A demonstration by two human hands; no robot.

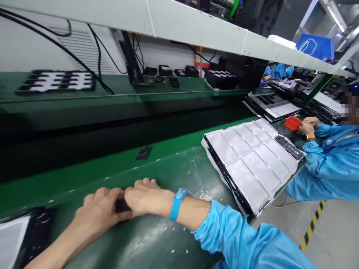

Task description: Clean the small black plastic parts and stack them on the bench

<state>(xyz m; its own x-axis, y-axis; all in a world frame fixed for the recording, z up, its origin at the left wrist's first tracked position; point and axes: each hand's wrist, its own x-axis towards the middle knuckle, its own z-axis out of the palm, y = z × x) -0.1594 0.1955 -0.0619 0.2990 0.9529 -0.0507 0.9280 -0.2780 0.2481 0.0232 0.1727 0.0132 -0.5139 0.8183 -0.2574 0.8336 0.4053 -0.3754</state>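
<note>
My left hand (98, 209) and my right hand (147, 198) meet low over the green bench (157, 239). Between them shows a small black part (121, 205), mostly covered by my fingers, so its exact kind is unclear. The fingers of both hands are closed around it. A blue strap (176, 204) circles my right wrist, below the blue sleeve. Beyond my hands, a flat black piece (144, 152) lies on the green ledge.
Stacked trays with white sheets (249, 160) stand to the right; another black tray (42, 231) sits at the lower left. A shelf edge (168, 22) crosses overhead. A co-worker (331, 160) in blue holds a red item (292, 123). Small pale scraps dot the bench.
</note>
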